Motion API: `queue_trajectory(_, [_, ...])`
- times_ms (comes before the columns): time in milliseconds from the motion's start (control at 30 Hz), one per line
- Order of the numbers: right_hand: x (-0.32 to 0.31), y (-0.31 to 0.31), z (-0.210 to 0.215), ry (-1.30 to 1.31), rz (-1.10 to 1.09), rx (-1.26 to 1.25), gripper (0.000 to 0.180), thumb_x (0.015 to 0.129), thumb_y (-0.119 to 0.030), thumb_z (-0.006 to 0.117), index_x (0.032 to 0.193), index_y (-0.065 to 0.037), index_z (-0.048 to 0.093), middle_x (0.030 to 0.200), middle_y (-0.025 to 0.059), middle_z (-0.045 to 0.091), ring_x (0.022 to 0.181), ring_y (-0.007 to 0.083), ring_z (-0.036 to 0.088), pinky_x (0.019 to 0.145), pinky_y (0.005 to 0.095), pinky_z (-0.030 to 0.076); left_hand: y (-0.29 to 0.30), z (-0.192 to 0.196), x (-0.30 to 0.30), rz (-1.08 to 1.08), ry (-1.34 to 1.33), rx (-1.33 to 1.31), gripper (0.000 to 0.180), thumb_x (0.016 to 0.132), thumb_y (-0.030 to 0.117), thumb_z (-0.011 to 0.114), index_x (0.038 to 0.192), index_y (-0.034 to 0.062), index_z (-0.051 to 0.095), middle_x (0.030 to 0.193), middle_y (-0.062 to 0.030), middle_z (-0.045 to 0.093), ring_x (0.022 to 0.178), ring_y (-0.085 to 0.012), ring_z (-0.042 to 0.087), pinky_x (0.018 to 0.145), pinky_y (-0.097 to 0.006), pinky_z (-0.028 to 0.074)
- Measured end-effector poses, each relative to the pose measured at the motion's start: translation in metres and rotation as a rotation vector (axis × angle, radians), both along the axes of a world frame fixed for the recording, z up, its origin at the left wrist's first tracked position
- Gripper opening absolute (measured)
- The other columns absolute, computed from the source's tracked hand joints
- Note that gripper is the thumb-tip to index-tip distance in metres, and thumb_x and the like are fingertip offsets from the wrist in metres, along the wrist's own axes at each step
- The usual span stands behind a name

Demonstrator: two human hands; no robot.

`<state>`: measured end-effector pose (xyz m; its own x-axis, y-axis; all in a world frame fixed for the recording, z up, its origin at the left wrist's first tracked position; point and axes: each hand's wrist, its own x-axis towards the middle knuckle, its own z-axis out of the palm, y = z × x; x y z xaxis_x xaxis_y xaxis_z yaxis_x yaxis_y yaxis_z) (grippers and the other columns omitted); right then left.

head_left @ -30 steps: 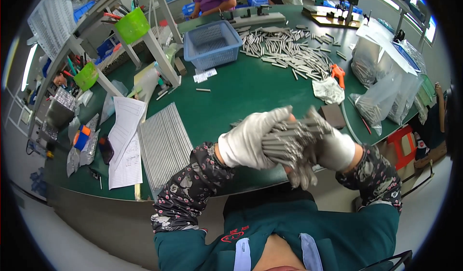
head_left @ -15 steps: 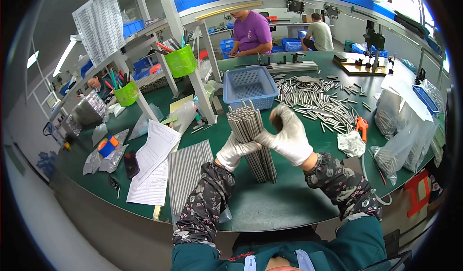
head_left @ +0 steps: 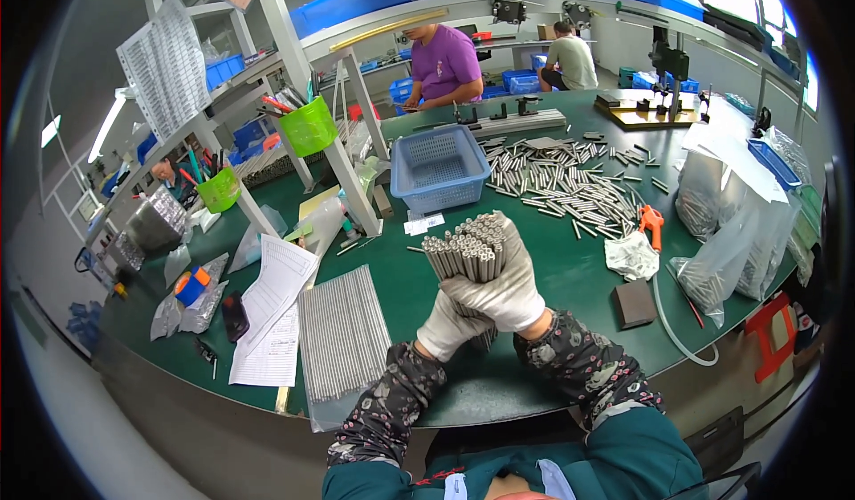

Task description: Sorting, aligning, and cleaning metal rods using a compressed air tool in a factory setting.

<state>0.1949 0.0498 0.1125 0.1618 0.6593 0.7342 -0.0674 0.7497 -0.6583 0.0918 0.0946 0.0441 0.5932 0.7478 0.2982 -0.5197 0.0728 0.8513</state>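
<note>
Both my hands wear white gloves and are wrapped round an upright bundle of thin grey metal rods (head_left: pixel 467 249). My left hand (head_left: pixel 450 325) grips it low, on the near left side. Higher up, my right hand (head_left: pixel 511 288) closes round the right and front of the bundle. The rods' round upper ends stick out above my fingers, tilted toward me; their lower part is mostly hidden behind my hands. One rod end pokes out leftward behind the bundle. Left of my hands, a flat row of long grey rods (head_left: pixel 343 331) lies on plastic.
A blue basket (head_left: pixel 440 199) stands beyond the bundle. Many short metal rods (head_left: pixel 561 179) are scattered behind right. An orange air gun (head_left: pixel 651 224), white cloth (head_left: pixel 631 258) and dark block (head_left: pixel 632 305) lie right. Papers (head_left: pixel 269 357) and a phone (head_left: pixel 234 317) lie left; a co-worker (head_left: pixel 445 64) sits opposite.
My right hand, earlier raised with its thumb and fingers apart, now wraps round the bundle. The bundle has come lower and tilts toward me. The view has shifted slightly.
</note>
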Motion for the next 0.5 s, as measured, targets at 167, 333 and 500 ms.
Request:
queue_trajectory(167, [0.012,-0.007,0.014,0.137,0.284,-0.143,0.063,0.062,-0.001,0.075,0.114,-0.004,0.039,0.104,0.0034,0.054,0.098,0.0107,0.052,0.087,0.0275,0.043,-0.013,0.009,-0.003,0.217,0.389,0.374,0.054,0.064,0.004,0.073,0.112,0.0041,0.048,0.109,-0.0054,0.055,0.098,-0.0159,0.055,0.083,-0.028,0.046])
queue_trajectory(333, [0.032,-0.004,0.013,0.043,0.366,-0.331,0.09,0.055,-0.018,0.084,0.127,-0.005,0.03,0.109,0.0029,0.05,0.101,0.0122,0.048,0.09,0.0276,0.039,-0.013,0.026,0.009,0.213,0.39,0.512,0.066,0.064,0.003,0.074,0.12,0.0061,0.04,0.115,-0.0067,0.05,0.102,-0.0168,0.052,0.084,-0.029,0.046])
queue_trajectory(500, [0.032,-0.011,0.027,-0.156,0.23,-0.431,0.095,0.053,-0.02,0.084,0.127,0.0,0.028,0.108,0.0054,0.05,0.1,0.0126,0.048,0.089,0.0268,0.039,-0.007,0.039,0.019,-0.14,-0.152,-0.106,0.054,0.081,0.034,0.061,0.125,0.0114,0.039,0.118,-0.0034,0.05,0.107,-0.0198,0.05,0.087,-0.039,0.045])
